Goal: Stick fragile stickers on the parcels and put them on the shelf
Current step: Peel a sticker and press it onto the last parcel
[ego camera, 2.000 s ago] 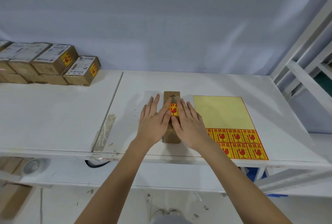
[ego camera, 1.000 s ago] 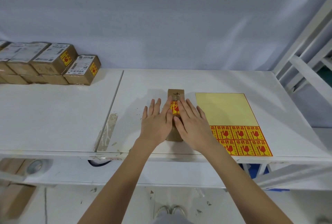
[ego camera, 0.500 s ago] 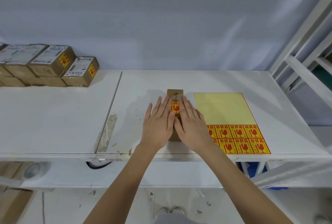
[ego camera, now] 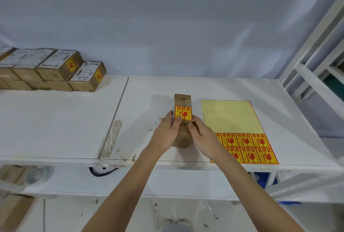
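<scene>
Parcel (ego camera: 182,120), narrow brown cardboard, on the white table (ego camera: 74,120), just left of the sticker sheet (ego camera: 230,118). Gripped from both sides: left hand (ego camera: 166,133) curled round the left face, thumb on top; right hand (ego camera: 202,135) curled against the right face, thumb on top. Forearms reaching in from below, converging. Fragile sticker (ego camera: 183,113), yellow and red, stuck on the top face beside handwriting. Far left of the sheet, stacked labelled parcels (ego camera: 55,71).

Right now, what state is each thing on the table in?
Parcel: on the table, sticker on top, gripped from both sides.
Sticker: stuck flat.
Sticker sheet: flat, two rows left.
Stacked parcels: stickered, far left.
Left hand: grips parcel.
Right hand: grips parcel.
</scene>
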{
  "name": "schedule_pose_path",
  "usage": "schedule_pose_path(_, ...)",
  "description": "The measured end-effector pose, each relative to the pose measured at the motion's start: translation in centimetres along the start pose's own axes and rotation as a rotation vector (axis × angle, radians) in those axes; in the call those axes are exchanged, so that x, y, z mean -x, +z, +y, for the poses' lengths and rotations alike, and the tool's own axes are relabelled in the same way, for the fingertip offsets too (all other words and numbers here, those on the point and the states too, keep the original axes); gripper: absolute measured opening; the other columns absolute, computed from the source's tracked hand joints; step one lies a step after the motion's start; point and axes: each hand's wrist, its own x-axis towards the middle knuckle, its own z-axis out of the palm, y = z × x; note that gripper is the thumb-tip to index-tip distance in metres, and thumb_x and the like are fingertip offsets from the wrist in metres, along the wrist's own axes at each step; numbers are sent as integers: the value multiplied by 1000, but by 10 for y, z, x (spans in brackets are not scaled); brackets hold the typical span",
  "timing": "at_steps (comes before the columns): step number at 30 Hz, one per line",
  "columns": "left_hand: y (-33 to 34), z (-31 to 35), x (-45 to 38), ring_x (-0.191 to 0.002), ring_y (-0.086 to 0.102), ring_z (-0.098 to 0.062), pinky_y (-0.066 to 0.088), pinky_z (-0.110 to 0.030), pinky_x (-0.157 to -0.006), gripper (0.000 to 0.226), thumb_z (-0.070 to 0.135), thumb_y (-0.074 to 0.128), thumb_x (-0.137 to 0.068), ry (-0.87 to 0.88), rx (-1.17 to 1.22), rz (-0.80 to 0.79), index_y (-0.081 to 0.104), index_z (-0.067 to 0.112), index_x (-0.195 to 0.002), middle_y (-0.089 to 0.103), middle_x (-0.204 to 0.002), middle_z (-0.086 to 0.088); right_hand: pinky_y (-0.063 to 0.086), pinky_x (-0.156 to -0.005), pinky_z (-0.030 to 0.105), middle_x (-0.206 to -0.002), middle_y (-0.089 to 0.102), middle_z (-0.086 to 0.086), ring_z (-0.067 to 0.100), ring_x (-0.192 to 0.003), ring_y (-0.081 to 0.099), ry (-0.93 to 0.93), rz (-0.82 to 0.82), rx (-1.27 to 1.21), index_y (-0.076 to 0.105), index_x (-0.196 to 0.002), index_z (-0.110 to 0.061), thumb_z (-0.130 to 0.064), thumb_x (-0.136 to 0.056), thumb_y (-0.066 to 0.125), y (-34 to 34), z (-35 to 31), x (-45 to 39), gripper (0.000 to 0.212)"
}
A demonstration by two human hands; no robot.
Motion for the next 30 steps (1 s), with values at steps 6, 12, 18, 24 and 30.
schedule_pose_path(6, -16, 10, -4, -115, 51, -7, 42, -29, -98, 52, 46, 50, -92, -49, 232, 53, 34, 39, -141, 54, -127, 9, 44, -81, 12, -122, 59, -5, 5, -104, 57, -18, 3, -216, 43, -135, -22, -26, -100, 39, -4, -3, -13, 36)
schedule_pose_path(12, -46, 12, -6, -84, 60, 0, 44, -13, -56, 66, 43, 60, -88, -202, 292, 56, 25, 42, -144, 61, -115, 2, 50, -91, 36, -113, 58, 0, 14, -104, 58, -2, -63, -285, 48, -124, -20, -24, -100, 39, 8, -14, -34, 26)
schedule_pose_path(18, -73, -3, -5, -106, 60, -17, 44, -14, -61, 74, 41, 70, -80, -244, 305, 200, 33, 34, -144, 54, -131, -8, 50, -88, 42, -101, 54, 0, 21, -98, 56, -12, -135, -139, 47, -121, -11, -22, -99, 36, 32, -40, -55, 27)
schedule_pose_path(24, -110, -22, -11, -109, 58, -21, 50, -27, -81, 81, 51, 73, -69, -274, 204, 260, 37, 36, -140, 49, -136, -4, 48, -80, 38, -101, 59, 6, 24, -92, 59, 6, -182, 179, 50, -114, -10, -28, -98, 34, 51, -62, -76, 29)
schedule_pose_path(30, -163, -30, -44, -104, 60, -20, 48, -40, -95, 92, 76, 64, -45, -274, -50, 327, 38, 49, -129, 52, -129, -2, 38, -68, 28, -86, 56, 2, 24, -80, 54, 28, -138, 568, 49, -88, -12, -31, -95, 35, 74, -103, -119, 24)
